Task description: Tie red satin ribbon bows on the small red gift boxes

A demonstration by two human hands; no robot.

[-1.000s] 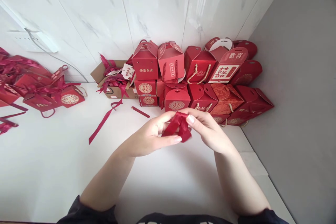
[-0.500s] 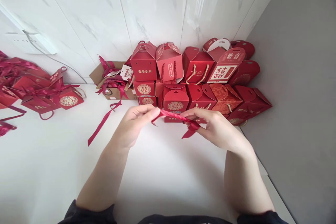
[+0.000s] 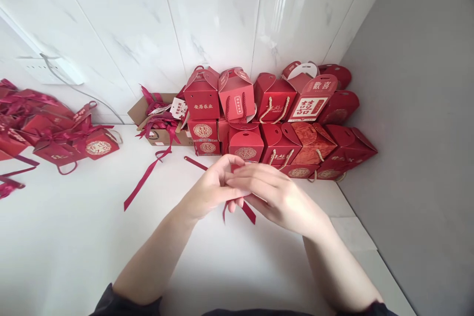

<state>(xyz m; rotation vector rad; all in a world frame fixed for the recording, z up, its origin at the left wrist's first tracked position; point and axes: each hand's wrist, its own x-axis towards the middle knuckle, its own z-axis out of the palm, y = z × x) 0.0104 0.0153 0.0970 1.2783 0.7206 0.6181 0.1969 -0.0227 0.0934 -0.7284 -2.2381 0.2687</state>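
Observation:
A dark red ribbon [image 3: 249, 211] is bunched between my two hands, with one end sticking out below them and another strip reaching up to the left. My left hand [image 3: 217, 185] is closed around the ribbon, its thumb pointing right. Over it lies my right hand [image 3: 276, 195], its fingers pressed together across the left fingers and closed on the same ribbon. The fingers cover most of the ribbon. Just beyond my hands stand stacked red gift boxes [image 3: 246, 145].
An open cardboard box [image 3: 159, 136] of ribbons and tags stands at the tiled wall, one ribbon [image 3: 142, 182] trailing onto the white table [image 3: 74, 237]. Ribboned red boxes [image 3: 98, 144] lie at the far left. A grey panel [image 3: 414, 108] bounds the right side.
My hands have come together from either side and now overlap. The ribbon, stretched between them before, is now gathered in the fingers. The view has shifted slightly.

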